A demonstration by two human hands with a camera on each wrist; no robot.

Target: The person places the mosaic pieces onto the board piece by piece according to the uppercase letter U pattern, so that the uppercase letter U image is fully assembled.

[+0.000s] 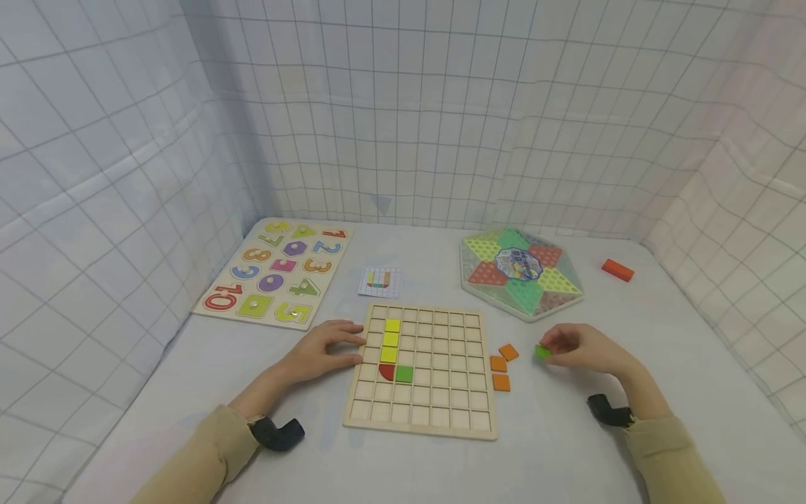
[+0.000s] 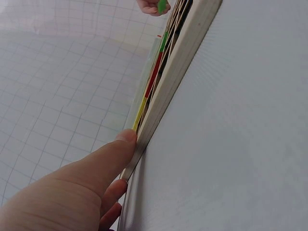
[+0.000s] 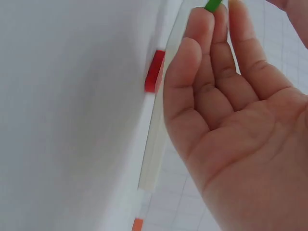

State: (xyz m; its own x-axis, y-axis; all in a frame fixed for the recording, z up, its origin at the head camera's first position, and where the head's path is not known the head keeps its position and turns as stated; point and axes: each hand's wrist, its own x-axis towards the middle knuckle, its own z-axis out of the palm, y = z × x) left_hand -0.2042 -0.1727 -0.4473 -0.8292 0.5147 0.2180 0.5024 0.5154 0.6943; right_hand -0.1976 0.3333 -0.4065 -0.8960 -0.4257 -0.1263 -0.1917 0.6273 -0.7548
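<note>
A wooden grid board [image 1: 441, 395] lies on the table with a column of yellow tiles [image 1: 390, 339], a red quarter-round tile [image 1: 387, 372] and a green tile [image 1: 404, 374] set in its cells. At the board's left edge, my left hand [image 1: 327, 350] touches the rim with its thumb and fingertips, the fingers extended. My right hand [image 1: 582, 348], off to the right of the board, pinches another green tile [image 1: 542, 352] between thumb and fingers. Between that hand and the board lie orange tiles [image 1: 501, 383]. In the right wrist view, a red piece [image 3: 154, 72] shows beside the fingers.
A small printed pattern card [image 1: 380, 281] lies behind the board. At the back left is a number puzzle board [image 1: 286, 273]; at the back right, a hexagonal star-pattern board [image 1: 522, 273]. A red-orange block [image 1: 618, 270] lies at the far right. Grid-patterned cloth walls [image 1: 390, 112] enclose the table.
</note>
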